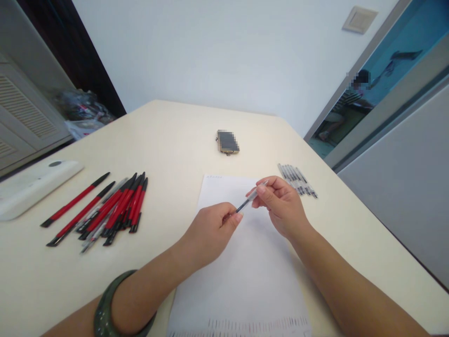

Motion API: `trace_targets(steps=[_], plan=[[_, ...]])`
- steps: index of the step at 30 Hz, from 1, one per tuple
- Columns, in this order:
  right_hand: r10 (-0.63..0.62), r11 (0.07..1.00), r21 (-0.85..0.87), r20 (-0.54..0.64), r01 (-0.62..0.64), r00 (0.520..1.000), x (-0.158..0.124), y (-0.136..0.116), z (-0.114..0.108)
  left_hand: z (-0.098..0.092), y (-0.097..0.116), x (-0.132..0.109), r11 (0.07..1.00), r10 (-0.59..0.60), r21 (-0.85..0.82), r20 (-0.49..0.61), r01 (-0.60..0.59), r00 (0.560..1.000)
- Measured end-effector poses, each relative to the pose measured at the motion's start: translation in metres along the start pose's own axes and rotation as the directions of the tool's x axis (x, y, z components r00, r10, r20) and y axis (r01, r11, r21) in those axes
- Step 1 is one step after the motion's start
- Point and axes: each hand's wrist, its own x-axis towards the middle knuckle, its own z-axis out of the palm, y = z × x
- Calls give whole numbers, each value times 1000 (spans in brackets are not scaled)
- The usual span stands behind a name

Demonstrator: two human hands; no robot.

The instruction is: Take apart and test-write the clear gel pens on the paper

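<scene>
Both hands hold one slim clear pen above a white sheet of paper. My left hand is closed on its lower, dark end. Thumb and fingers of my right hand pinch the clear upper end. The pen slants up to the right, and its lower tip is hidden in my left fingers. Short pen strokes run in rows along the sheet's near edge. Behind my right hand lies a row of several clear pens. To the left is a loose pile of several red-and-black pens, with some clear ones among them.
A white elongated device rests at the table's left edge. A dark phone-like object, blurred out, lies farther back on the cream table. The wall stands behind. Through a doorway at right, a person sits.
</scene>
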Motion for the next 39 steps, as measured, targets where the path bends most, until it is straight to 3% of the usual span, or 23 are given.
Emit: trace_targets(steps=[12, 18, 27, 39], plan=[[14, 1000, -6, -36, -14, 999, 0, 2, -1, 0, 5, 1, 995, 11, -96, -86, -19, 996], [21, 1000, -16, -64, -22, 998, 1, 3, -1, -1, 4, 0, 998, 4, -59, -43, -7, 999], [27, 1000, -5, -58, -27, 998, 1, 6, -1, 1, 0, 1, 997, -16, -81, -106, 7, 994], [38, 998, -39, -34, -39, 999, 0, 6, 0, -3, 6, 0, 996, -1, -89, -61, -4, 998]])
